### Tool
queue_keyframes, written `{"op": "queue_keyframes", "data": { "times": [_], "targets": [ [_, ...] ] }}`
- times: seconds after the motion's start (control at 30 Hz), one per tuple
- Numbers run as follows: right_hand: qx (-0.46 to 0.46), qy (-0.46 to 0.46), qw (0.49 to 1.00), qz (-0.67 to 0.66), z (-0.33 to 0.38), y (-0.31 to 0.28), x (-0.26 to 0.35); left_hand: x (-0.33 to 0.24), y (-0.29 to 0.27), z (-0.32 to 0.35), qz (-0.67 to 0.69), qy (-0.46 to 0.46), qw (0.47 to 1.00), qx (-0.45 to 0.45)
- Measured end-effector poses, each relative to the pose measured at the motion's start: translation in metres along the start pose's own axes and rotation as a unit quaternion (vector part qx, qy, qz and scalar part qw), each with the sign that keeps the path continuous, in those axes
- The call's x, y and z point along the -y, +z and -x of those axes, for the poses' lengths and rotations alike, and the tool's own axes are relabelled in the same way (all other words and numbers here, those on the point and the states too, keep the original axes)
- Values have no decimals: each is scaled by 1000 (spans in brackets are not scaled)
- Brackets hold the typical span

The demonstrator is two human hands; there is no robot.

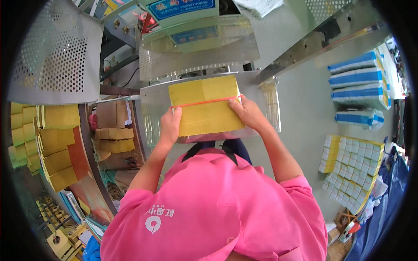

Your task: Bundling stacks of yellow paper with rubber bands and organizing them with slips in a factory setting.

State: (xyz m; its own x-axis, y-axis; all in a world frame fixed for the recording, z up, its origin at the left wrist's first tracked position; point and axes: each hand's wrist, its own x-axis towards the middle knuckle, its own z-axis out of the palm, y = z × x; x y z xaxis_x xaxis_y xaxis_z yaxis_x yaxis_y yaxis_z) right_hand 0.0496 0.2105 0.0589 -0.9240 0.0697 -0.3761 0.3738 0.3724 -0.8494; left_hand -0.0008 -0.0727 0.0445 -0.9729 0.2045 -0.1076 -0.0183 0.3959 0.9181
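Left hand (171, 125), right hand (249, 114) pinch yellow bundle (207, 118) by edges; metal surface (153, 99) spreads wider.

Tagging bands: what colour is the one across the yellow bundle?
Orange-red. The band shows in the head view, across the yellow bundle.

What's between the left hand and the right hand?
Head view: the yellow bundle, with an orange-red band running across it, spans the stretch from the left hand to the right hand.
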Motion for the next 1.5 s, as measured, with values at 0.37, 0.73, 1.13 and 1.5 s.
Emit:
{"op": "queue_keyframes", "data": {
  "times": [0.37,0.73,1.13,1.5],
  "targets": [
    [-73,66,789,-606,30,35,-37,-3,-8,14,-213,87,973,15],
    [-257,60,964,17,32,14,-41,-11,-33,15,-169,-101,977,77],
    [-228,-8,924,-307,17,36,-25,21,-32,19,251,-100,961,59],
    [-191,40,925,-327,17,30,-27,19,-47,18,118,-27,982,147]
  ]
}}
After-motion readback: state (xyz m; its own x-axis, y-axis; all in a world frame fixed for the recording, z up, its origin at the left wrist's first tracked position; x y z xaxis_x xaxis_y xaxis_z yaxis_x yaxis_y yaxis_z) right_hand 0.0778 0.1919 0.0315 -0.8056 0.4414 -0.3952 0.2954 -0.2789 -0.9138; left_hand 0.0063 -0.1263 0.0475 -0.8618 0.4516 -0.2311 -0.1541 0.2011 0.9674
